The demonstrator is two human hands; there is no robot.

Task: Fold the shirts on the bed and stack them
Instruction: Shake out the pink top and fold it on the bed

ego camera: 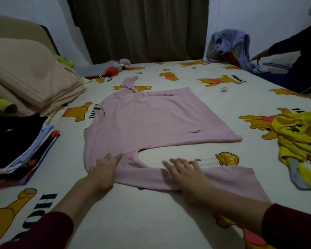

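Pink shirt (151, 119): spread flat beyond both hands
Left hand (104, 171): fingers straight, pressing its near sleeve
Right hand (185, 173): flat, fingers spread, on same sleeve

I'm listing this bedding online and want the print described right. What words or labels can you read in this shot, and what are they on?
"POOH", upside down, printed on the bed sheet beside the far bear.
"POOH", sideways, only partly in view, on the sheet at the near left.
Other sheet lettering is cut off by the pink long-sleeved shirt or the yellow shirt.
The honey pot's writing is too blurred to read.
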